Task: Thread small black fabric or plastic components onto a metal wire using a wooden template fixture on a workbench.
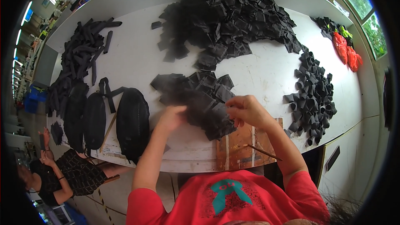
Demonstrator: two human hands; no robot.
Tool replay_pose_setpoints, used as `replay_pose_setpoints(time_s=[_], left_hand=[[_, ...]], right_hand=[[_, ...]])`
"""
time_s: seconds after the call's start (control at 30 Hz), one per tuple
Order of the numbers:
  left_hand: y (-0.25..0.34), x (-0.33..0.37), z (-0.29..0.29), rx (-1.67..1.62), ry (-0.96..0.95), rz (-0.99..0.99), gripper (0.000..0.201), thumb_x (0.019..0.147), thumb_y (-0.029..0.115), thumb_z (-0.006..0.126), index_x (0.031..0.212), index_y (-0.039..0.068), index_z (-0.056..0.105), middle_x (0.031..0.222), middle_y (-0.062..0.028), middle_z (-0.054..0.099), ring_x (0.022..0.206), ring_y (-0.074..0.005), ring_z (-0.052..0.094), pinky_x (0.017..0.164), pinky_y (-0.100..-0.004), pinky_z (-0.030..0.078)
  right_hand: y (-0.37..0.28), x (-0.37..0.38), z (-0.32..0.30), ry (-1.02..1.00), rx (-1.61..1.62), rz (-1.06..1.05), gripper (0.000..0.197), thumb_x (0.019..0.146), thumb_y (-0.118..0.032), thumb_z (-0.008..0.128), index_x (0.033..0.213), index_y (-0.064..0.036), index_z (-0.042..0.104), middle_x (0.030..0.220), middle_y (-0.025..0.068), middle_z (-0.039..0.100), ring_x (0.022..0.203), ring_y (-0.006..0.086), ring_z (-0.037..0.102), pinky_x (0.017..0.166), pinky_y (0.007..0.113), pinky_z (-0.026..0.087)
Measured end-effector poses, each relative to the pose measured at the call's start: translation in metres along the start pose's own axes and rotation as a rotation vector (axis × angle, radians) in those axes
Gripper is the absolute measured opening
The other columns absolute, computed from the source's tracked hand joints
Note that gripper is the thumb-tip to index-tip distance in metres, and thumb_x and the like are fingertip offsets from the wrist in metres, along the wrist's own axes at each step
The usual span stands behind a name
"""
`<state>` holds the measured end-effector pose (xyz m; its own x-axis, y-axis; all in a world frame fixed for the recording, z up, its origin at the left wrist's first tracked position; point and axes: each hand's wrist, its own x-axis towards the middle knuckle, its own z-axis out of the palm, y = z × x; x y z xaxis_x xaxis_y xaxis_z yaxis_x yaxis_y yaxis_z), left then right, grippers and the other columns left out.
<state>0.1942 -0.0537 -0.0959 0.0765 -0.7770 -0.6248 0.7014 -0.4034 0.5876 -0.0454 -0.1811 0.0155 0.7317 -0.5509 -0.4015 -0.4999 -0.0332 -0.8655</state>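
Observation:
A heap of flat black fabric pieces (200,96) lies on the white table in front of me. My left hand (173,116) is at the heap's near left edge, its fingers smeared by motion and partly lost against the dark cloth. On the other side of the heap, my right hand (248,110) has its fingers curled in toward the thumb, close to the pieces. Whatever is between those fingers is too small or hidden to make out. Under the heap's near right corner is a worn brown wooden board (233,150), with a thin stick (264,152) lying across it.
A larger heap of black pieces (250,16) spreads at the back. Curled black pieces (314,100) lie right, rolled black strips (83,46) left. Oblong black pouches (132,118) stand near my left forearm. Red bags (346,54) sit far right. Another person (62,173) sits at left.

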Motion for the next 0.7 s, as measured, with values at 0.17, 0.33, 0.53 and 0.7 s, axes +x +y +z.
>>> replay_pose_setpoints(time_s=[0.17, 0.33, 0.53, 0.7], left_hand=[[-0.032, -0.019, 0.032, 0.113, 0.51, 0.396, 0.047, 0.077, 0.019, 0.06, 0.116, -0.001, 0.042, 0.112, -0.014, 0.049, 0.096, -0.0274, 0.051, 0.083, -0.0388, 0.041], [-0.037, -0.014, 0.086, 1.266, 0.767, 1.061, 0.07, 0.08, 0.044, 0.052, 0.132, 0.005, 0.026, 0.133, -0.0252, 0.023, 0.122, -0.0423, 0.023, 0.097, -0.0487, 0.023], [-0.021, 0.028, 0.081, 1.553, 0.613, 0.808, 0.059, 0.078, 0.05, 0.051, 0.123, 0.013, 0.045, 0.128, -0.021, 0.036, 0.118, -0.0454, 0.027, 0.094, -0.0562, 0.021], [-0.013, 0.027, 0.054, 1.599, 0.343, 0.93, 0.054, 0.075, 0.048, 0.055, 0.117, 0.015, 0.052, 0.125, -0.0176, 0.041, 0.117, -0.0402, 0.031, 0.096, -0.0496, 0.023]], right_hand=[[0.043, 0.055, -0.01, 0.463, -0.31, -0.304, 0.041, 0.077, -0.026, 0.061, 0.108, -0.0007, 0.053, 0.084, 0.0177, 0.06, 0.078, 0.0301, 0.059, 0.069, 0.036, 0.047], [0.065, 0.087, 0.018, 0.556, -0.537, -0.172, 0.055, 0.077, -0.047, 0.056, 0.118, -0.0113, 0.05, 0.111, 0.0224, 0.048, 0.107, 0.0401, 0.04, 0.085, 0.042, 0.039], [0.07, 0.084, 0.048, 0.501, -0.43, -0.17, 0.052, 0.079, -0.041, 0.054, 0.117, -0.0064, 0.049, 0.11, 0.0293, 0.042, 0.094, 0.044, 0.049, 0.081, 0.043, 0.043], [0.064, 0.061, 0.052, 0.276, -0.325, -0.124, 0.037, 0.083, -0.03, 0.048, 0.101, 0.0012, 0.053, 0.084, 0.0295, 0.052, 0.089, 0.0389, 0.047, 0.077, 0.042, 0.04]])
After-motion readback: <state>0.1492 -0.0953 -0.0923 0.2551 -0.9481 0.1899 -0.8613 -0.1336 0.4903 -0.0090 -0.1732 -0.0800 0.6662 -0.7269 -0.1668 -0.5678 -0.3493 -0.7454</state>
